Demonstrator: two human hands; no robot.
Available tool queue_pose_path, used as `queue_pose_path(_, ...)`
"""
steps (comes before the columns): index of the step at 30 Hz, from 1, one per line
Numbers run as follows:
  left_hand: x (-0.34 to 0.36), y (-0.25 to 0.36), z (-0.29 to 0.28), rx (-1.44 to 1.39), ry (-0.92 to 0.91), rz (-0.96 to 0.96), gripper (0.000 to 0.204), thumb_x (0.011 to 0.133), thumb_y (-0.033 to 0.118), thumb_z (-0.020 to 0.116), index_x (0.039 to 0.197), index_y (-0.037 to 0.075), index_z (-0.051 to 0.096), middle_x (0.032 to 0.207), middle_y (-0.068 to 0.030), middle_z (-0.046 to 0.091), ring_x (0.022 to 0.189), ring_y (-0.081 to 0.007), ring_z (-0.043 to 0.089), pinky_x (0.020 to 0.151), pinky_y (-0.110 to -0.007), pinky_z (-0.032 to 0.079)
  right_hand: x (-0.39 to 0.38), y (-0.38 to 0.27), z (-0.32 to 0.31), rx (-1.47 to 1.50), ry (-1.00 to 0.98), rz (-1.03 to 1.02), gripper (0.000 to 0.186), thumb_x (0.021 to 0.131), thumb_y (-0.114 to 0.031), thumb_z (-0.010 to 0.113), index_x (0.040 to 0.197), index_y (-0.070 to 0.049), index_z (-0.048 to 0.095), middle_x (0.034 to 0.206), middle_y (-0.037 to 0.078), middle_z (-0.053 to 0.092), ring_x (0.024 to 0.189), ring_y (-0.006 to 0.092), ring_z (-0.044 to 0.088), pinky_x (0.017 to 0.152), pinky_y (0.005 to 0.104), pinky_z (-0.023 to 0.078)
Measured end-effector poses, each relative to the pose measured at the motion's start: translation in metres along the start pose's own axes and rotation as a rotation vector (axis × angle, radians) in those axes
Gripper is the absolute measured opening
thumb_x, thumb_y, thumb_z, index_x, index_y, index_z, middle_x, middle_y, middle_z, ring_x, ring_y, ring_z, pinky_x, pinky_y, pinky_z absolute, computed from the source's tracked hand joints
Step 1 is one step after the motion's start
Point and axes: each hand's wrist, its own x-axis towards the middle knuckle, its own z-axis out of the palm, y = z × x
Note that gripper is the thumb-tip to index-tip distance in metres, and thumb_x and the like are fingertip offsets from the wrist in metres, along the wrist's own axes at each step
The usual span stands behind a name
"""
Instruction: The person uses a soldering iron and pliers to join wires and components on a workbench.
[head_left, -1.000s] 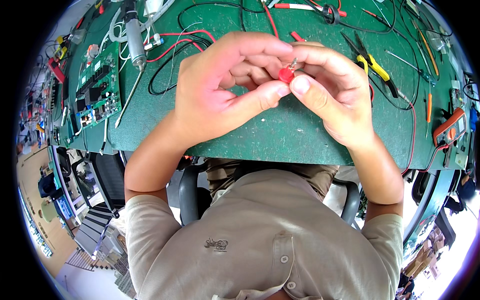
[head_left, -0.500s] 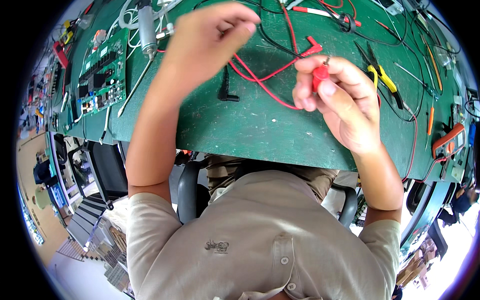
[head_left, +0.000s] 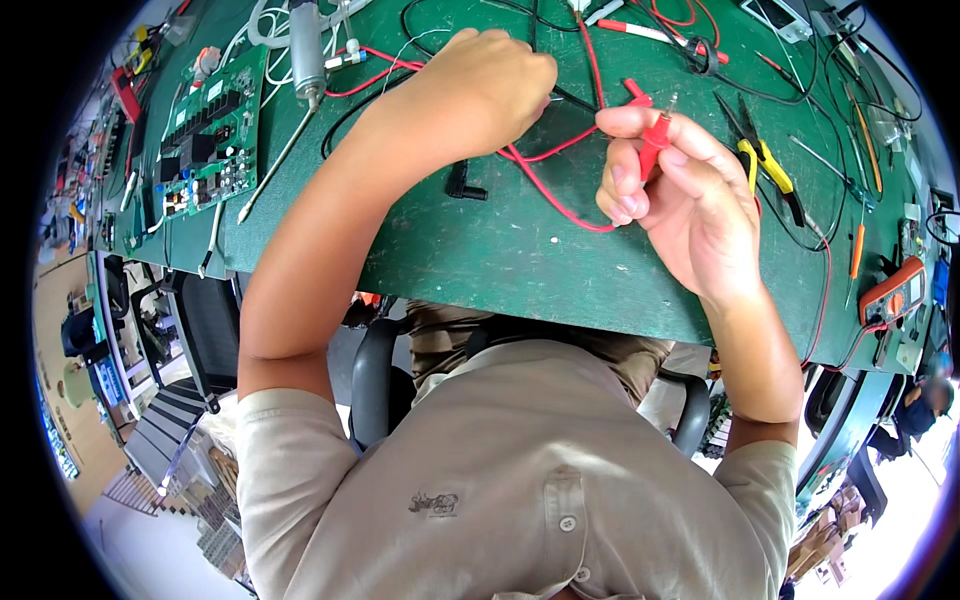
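Note:
My right hand [head_left: 700,190] pinches a red test probe [head_left: 654,145] between thumb and fingers, its bare metal tip pointing up and away. From beneath that hand a red cable [head_left: 565,205] curves left across the green bench. My left hand [head_left: 490,95] is closed, back upward, above the cables left of the probe; what its fingers hold is hidden. A small shiny bit shows by its fingertips, and a thin silvery wire [head_left: 412,42] emerges behind it. Near that wrist lies a black angled plug [head_left: 467,188]. A red angled plug [head_left: 636,93] rests just beyond the probe.
Yellow-handled pliers [head_left: 765,165] lie right of my right hand. An orange multimeter [head_left: 893,290] sits at the bench's right edge. To the left are a green circuit board [head_left: 215,140] and a silver soldering tool [head_left: 307,55]. A red-and-white pen [head_left: 640,36] lies at the back.
My left hand has moved right and slightly down toward the probe, and its fingers have curled under. My right hand still grips the test probe, shifted slightly right.

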Motion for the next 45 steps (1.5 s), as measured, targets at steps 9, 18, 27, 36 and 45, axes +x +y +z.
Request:
queue_pose_path(9, -0.01, -0.005, -0.043, -1.067, 0.088, -0.089, 0.015, 0.096, 0.012, 0.057, 0.106, 0.0, 0.057, 0.085, -0.004, 0.06, 0.071, -0.0092, 0.054, 0.064, -0.023, 0.044, 0.002, -0.002, 0.005, 0.045, -0.018, 0.038, 0.044, 0.103, -0.026, 0.039, 0.124, 0.008, 0.056, 0.081, 0.005, 0.055, 0.072, 0.013, 0.046, 0.067, 0.0266, 0.039)
queue_pose_path(18, -0.015, 0.02, -0.033, -1.767, 0.111, -0.068, 0.018, 0.096, 0.012, 0.058, 0.11, 0.001, 0.057, 0.09, -0.0037, 0.062, 0.073, -0.0064, 0.053, 0.065, -0.02, 0.044, 0.005, -0.001, 0.009, 0.026, -0.077, 0.112, 0.045, 0.104, -0.031, 0.04, 0.117, 0.007, 0.061, 0.076, 0.006, 0.056, 0.069, 0.0134, 0.048, 0.064, 0.0272, 0.039)
queue_pose_path(27, -0.017, 0.04, -0.028, -1.756, 0.225, -0.045, 0.014, 0.095, 0.013, 0.056, 0.104, 0.003, 0.057, 0.092, -0.0093, 0.061, 0.063, -0.0053, 0.047, 0.055, -0.02, 0.039, 0.002, 0.0, 0.009, -0.051, -0.055, 0.157, 0.036, 0.102, -0.033, 0.044, 0.105, 0.0, 0.055, 0.067, 0.003, 0.049, 0.058, 0.0096, 0.04, 0.051, 0.0233, 0.031)
queue_pose_path(36, -0.018, 0.051, -0.029, -1.698, 0.298, -0.105, 0.025, 0.093, 0.001, 0.06, 0.117, -0.001, 0.057, 0.09, -0.0043, 0.065, 0.079, -0.0058, 0.058, 0.07, -0.02, 0.047, 0.004, 0.003, 0.007, -0.064, -0.084, 0.091, 0.031, 0.102, -0.037, 0.045, 0.101, -0.006, 0.043, 0.064, 0.005, 0.047, 0.048, 0.0089, 0.034, 0.045, 0.0238, 0.029)
queue_pose_path(45, -0.019, 0.047, -0.018, -1.685, 0.34, 0.03, 0.025, 0.092, 0.0, 0.06, 0.117, -0.003, 0.056, 0.093, -0.0073, 0.065, 0.074, -0.0067, 0.058, 0.065, -0.021, 0.046, 0.001, 0.005, 0.007, 0.071, -0.032, 0.119, 0.021, 0.103, -0.029, 0.045, 0.102, -0.009, 0.045, 0.065, 0.004, 0.047, 0.047, 0.0065, 0.031, 0.042, 0.0226, 0.025)
